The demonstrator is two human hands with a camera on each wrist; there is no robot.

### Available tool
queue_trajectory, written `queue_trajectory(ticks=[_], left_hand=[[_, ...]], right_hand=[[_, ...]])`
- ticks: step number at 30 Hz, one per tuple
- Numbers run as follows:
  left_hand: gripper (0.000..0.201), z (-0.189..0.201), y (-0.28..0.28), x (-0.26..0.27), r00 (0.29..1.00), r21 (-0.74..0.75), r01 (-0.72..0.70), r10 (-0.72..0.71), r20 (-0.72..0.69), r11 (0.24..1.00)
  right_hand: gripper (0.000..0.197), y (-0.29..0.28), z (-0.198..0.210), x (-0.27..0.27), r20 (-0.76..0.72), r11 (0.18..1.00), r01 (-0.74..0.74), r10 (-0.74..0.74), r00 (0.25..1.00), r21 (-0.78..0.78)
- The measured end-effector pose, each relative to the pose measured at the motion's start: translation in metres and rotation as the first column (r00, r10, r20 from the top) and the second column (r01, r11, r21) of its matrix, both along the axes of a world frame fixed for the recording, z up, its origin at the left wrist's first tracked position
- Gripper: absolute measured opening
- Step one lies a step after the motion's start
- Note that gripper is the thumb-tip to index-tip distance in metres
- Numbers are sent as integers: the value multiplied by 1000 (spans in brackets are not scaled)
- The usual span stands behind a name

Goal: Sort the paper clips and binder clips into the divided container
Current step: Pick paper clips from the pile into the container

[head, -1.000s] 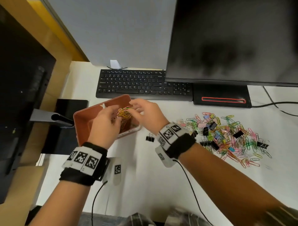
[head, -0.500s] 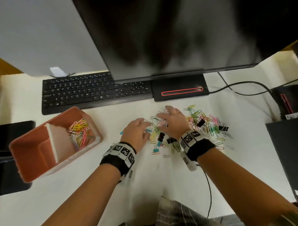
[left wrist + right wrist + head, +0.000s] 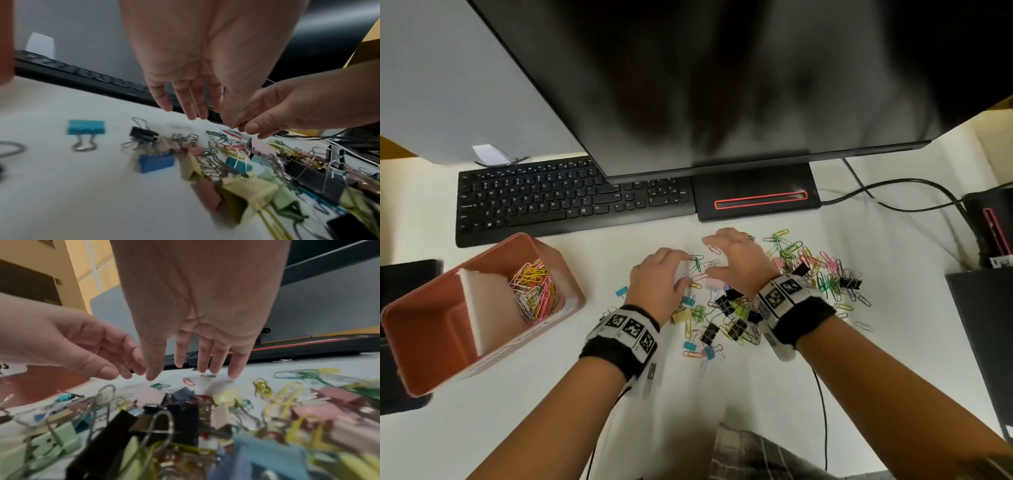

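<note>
The orange divided container [image 3: 424, 329] stands at the left, with coloured paper clips [image 3: 534, 291] in its right compartment. On the white desk lies a mixed pile: binder clips [image 3: 722, 308] nearest me, loose paper clips [image 3: 808, 263] to the right. Both hands hover low over the pile's far edge. My left hand [image 3: 678, 270] reaches down with straight fingers [image 3: 191, 112] beside a green paper clip [image 3: 697, 261]. My right hand [image 3: 722, 257] spreads its fingers [image 3: 205, 366] over a red paper clip [image 3: 714, 248]. Neither hand visibly holds a clip.
A black keyboard [image 3: 571, 198] and the monitor base [image 3: 756, 198] lie just beyond the pile, under a large monitor [image 3: 722, 85]. Cables [image 3: 893, 195] run to the right. Dark equipment [image 3: 983, 325] sits at the right edge. A lone blue binder clip [image 3: 620, 292] lies left of the pile.
A second ago both hands held a bunch of paper clips over the container. They have since moved right to the pile, and those clips now lie in the right compartment.
</note>
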State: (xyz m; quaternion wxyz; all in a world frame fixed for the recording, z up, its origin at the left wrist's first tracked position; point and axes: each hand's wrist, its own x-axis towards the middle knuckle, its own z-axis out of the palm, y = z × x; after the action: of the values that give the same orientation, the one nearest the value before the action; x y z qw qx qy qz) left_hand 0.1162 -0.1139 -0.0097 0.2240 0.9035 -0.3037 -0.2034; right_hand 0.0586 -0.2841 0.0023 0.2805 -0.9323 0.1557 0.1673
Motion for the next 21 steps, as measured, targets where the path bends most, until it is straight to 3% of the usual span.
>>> queue_trajectory(ticks=[4,7,10,15,17,21], left_hand=[[43,-12,-19,4,996,142,8,5,-91,990],[29,-21,-20,5,991,179,-19,43,-130,984],[17,-25,-12,3,991,57,-39,46,-128,998],[15,-21,-7,2,994,48,20,-15,-104,999],[13,-14,-5,4,993,-13,-36,34,-116,999],[9,9,8,18,942,-128,-313,290,-170,941]], right_hand=[[61,10,-6,13,-68,996,-93,94,993,17],[40,12,-13,11,-30,993,-103,105,994,58],[20,10,-16,8,-48,988,-136,140,989,69],[15,8,-16,6,-51,992,-101,105,993,76],[14,7,-14,4,-59,993,-92,97,994,77],[19,5,-11,0,-108,991,-115,121,987,62]])
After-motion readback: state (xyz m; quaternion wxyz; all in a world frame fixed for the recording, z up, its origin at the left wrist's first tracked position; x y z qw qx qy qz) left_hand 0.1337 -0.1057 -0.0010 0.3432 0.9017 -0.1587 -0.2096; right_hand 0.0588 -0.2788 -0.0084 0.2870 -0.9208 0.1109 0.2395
